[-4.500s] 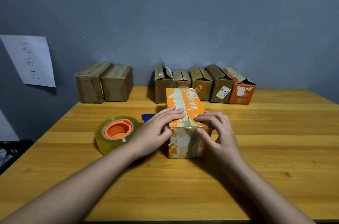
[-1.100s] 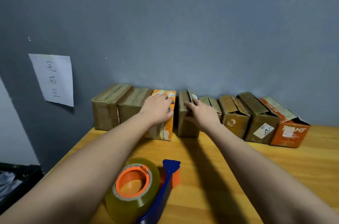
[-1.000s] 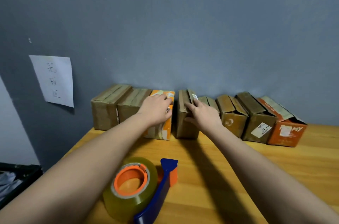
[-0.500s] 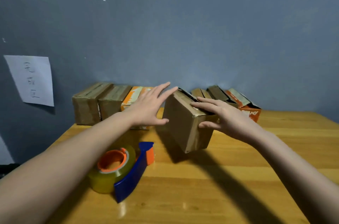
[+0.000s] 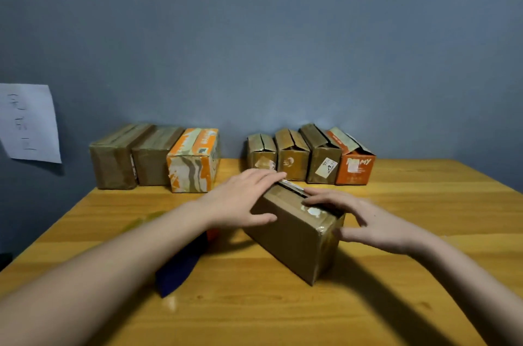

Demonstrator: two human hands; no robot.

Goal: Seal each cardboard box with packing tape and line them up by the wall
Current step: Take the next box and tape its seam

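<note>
Stretching away from the camera, the orange-toned wooden table (image 5: 396, 303) has a blue tape dispenser (image 5: 181, 269) lying nearest, mostly hidden under the left forearm. Just beyond it a plain brown cardboard box (image 5: 294, 238) sits on the table at an angle, its top flaps not yet flat. The left hand (image 5: 240, 201) lies over the box's far left corner with fingers straight and spread, thumb along its side; the right hand (image 5: 370, 221) rests on the near right end, fingers loosely extended across the top and thumb against the end face. Further back, against the blue-grey wall (image 5: 283, 48), three taped boxes (image 5: 154, 158) stand touching one another on the left, the orange-and-white one at their right end, and four boxes with loose flaps (image 5: 310, 158) stand together on the right, well apart from the first group. A white paper sheet (image 5: 28, 122) hangs on the wall at far left. Half a second ago the brown box was held tilted in the air between both hands; it is now down on the table
</note>
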